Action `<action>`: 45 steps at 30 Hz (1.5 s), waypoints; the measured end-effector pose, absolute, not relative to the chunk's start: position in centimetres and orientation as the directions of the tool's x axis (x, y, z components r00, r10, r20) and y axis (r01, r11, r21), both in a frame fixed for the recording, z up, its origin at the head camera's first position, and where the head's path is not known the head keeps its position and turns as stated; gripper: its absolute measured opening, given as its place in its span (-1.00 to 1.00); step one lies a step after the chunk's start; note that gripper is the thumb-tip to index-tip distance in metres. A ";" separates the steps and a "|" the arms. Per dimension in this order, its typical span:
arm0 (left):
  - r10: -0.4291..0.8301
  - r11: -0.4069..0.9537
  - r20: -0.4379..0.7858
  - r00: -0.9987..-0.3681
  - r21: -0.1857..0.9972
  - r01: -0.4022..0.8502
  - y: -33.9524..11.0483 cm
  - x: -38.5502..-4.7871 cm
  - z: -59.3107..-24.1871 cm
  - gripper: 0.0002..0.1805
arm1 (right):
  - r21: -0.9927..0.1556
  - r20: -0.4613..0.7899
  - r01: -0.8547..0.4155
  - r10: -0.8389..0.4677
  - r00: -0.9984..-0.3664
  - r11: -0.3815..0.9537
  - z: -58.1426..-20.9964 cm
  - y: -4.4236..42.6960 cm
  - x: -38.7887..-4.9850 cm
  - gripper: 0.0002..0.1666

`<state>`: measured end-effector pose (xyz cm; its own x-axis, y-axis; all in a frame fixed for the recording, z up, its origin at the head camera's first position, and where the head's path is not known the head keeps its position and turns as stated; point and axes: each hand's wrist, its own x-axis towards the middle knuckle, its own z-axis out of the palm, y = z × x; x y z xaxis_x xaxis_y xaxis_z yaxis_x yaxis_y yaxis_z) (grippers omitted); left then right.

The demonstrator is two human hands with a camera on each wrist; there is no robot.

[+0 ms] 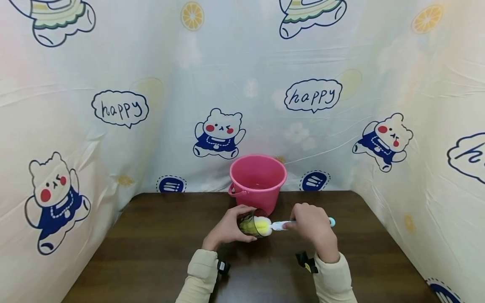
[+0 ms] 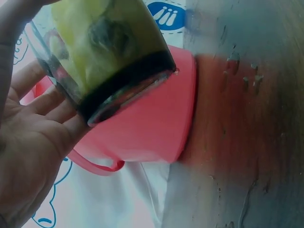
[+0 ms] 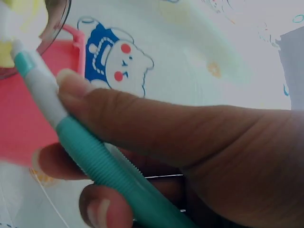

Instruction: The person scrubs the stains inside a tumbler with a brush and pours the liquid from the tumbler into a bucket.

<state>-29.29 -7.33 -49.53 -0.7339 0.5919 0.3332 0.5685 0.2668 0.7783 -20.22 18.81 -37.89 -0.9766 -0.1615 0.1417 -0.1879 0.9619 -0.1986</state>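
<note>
In the head view my left hand [image 1: 229, 227] grips a clear cup [image 1: 246, 225] tipped on its side, its mouth turned to the right. The left wrist view shows the cup's dark base band [image 2: 128, 78] and something yellow pressed against the wall inside. My right hand [image 1: 313, 223] holds a cup brush by its white and teal handle [image 3: 95, 152], thumb laid along it. The brush's yellow and white sponge head [image 1: 263, 226] is partly inside the cup's mouth. Both hands are raised above the table, just in front of the pink bucket [image 1: 254, 195].
The pink bucket stands at the back of the dark wooden table [image 1: 151, 252], against a printed curtain [image 1: 250, 50] that surrounds the table at the back and sides. Drops of water [image 2: 245, 83] lie on the tabletop. Dark wrist cameras [image 1: 223, 267] are strapped to both sleeves.
</note>
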 end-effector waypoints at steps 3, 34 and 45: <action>0.587 0.264 0.341 -0.734 0.777 0.572 -7.4 -29.4 -49.6 -0.11 | -0.197 0.187 -0.227 -0.190 -0.964 0.954 -37.9 18.5 -20.5 -0.65; 0.506 0.214 0.407 -0.760 0.795 0.568 -8.9 -29.8 -48.9 -0.08 | -0.265 0.245 -0.225 -0.161 -0.956 0.938 -36.9 20.0 -20.2 -0.75; 0.543 0.240 0.401 -0.738 0.768 0.594 -8.3 -29.8 -48.8 -0.09 | -0.231 0.185 -0.128 -0.085 -0.979 0.965 -37.5 18.9 -20.5 -0.66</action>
